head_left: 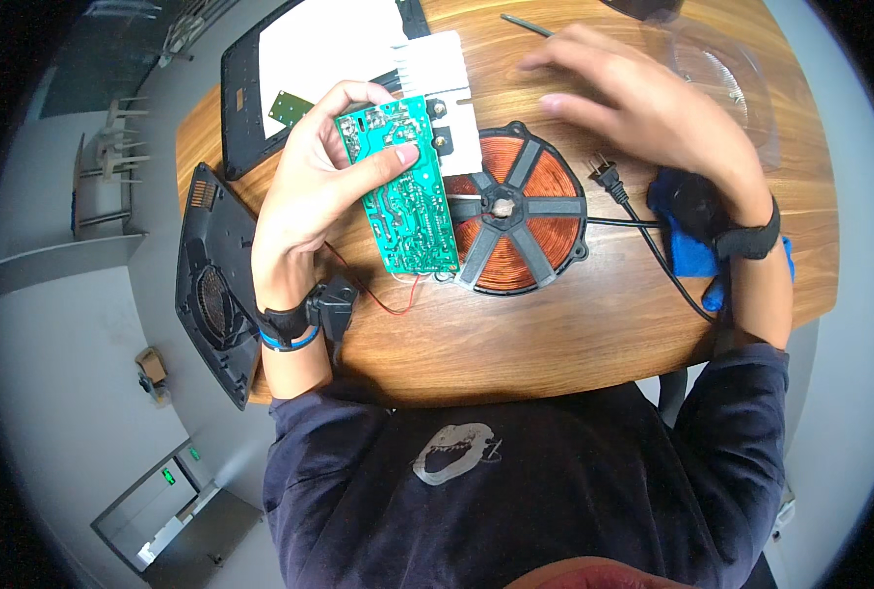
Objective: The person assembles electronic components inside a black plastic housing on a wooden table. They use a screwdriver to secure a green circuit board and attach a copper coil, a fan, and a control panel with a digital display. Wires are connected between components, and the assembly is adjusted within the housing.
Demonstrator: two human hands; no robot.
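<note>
My left hand point(304, 191) grips a green circuit board point(402, 211), its thumb pressed on the soldered face and its fingers behind. A pale metal heat sink point(458, 128) with fins is joined to the board's right side. Thin red and black wires trail from the lower end. Behind the board lies a round copper induction coil point(530, 211) with black spokes, its left part covered. My right hand point(623, 93) hovers over the far right of the table, fingers stretched and thumb apart. Beside its fingertips is a thin dark rod point(525, 25), partly hidden by the hand.
A black casing point(216, 280) with a round grille is at left. Behind it lies a black frame point(245, 98) with a white sheet and a small green board point(290, 109). At right are a power plug point(606, 177), its cord, a blue cloth point(692, 253) and a clear plastic container point(726, 83).
</note>
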